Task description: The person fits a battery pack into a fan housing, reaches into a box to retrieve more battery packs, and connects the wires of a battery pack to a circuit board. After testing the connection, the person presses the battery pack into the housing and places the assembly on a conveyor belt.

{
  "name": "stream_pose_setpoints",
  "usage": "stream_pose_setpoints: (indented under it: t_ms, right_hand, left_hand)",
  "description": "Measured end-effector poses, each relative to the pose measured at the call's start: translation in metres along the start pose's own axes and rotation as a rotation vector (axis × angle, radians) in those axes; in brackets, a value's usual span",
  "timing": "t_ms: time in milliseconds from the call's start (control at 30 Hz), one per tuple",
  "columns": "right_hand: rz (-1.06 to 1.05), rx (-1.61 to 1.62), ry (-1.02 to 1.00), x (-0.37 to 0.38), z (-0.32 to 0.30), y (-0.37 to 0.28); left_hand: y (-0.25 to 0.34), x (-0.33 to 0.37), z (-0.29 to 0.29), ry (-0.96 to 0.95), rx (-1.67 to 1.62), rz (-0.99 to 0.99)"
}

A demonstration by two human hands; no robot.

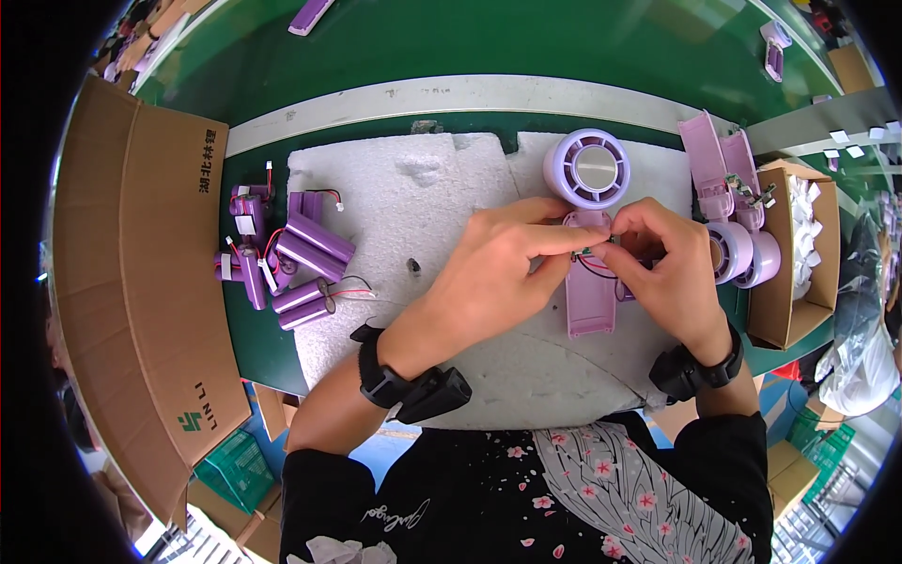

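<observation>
A lilac handheld fan [589,169] lies on the white foam pad with its round head away from me and its open handle shell [591,305] toward me. At the neck, the fingers of my left hand [507,249] close on the fan, index finger and thumb beside a small green circuit board [582,253]. My right hand [672,268] pinches close to the same spot; what lies between its fingertips is hidden. Red and black wires [596,267] curve out below the fingertips. A purple battery pack [625,292] shows partly under my right hand.
Several purple battery packs [315,246] with wires lie left on the foam pad [376,188] and green table. A large cardboard box [141,263] borders the left side. At right are more open fan shells [707,164] and a carton [799,320] of small white pieces.
</observation>
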State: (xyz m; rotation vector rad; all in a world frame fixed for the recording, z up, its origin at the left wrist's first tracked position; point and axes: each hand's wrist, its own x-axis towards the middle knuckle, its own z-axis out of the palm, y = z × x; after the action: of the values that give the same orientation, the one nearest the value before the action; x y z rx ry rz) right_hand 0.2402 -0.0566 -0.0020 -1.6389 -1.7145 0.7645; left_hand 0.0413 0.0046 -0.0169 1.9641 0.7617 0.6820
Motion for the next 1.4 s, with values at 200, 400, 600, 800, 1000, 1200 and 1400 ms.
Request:
stream_pose_setpoints:
  t_ms: [200,400,600,800,1000,1200,1400]
  right_hand:
    - [0.126,0.109,-0.058,0.002,0.0,-0.002]
    - [0.085,0.111,-0.088,0.0,0.0,0.003]
    - [0.118,0.098,-0.143,0.0,-0.002,0.004]
    - [0.17,0.153,-0.241,0.002,-0.006,-0.009]
    - [-0.152,0.124,-0.128,0.0,-0.003,-0.008]
    - [-0.226,-0.159,-0.115,-0.003,-0.017,-0.006]
    - [-0.289,-0.364,-0.087,-0.015,-0.019,-0.013]
  left_hand:
    - [-0.003,0.001,0.0,0.004,0.032,0.045]
    - [0.001,0.001,-0.002,-0.03,0.093,0.04]
    - [0.0,0.001,-0.001,-0.039,0.043,0.038]
    - [-0.004,-0.002,-0.008,-0.054,-0.06,0.012]
    - [-0.013,0.002,-0.019,0.0,-0.022,0.012]
    - [-0.012,0.0,-0.018,0.027,-0.094,-0.09]
    - [-0.01,0.001,-0.018,0.012,-0.098,-0.101]
